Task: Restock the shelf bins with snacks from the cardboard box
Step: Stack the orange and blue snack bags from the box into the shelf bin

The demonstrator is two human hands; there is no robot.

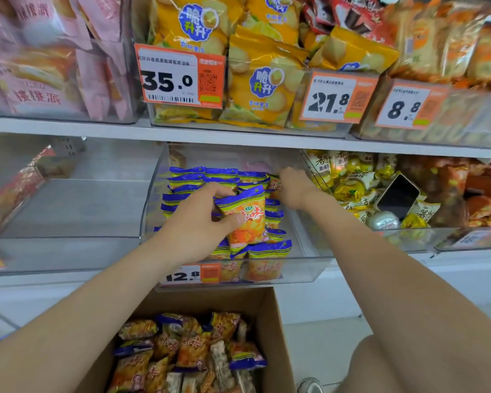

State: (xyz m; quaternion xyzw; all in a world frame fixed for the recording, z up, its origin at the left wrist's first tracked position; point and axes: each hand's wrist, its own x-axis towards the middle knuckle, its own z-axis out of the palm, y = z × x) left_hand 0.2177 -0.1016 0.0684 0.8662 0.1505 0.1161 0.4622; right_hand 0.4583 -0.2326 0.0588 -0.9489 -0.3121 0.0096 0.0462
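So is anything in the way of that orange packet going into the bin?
Nothing visible. The left grip holds the packet just over the open-topped bin, above the stacked packets. The right grip is toward the bin's back right, off to the side of the packet.
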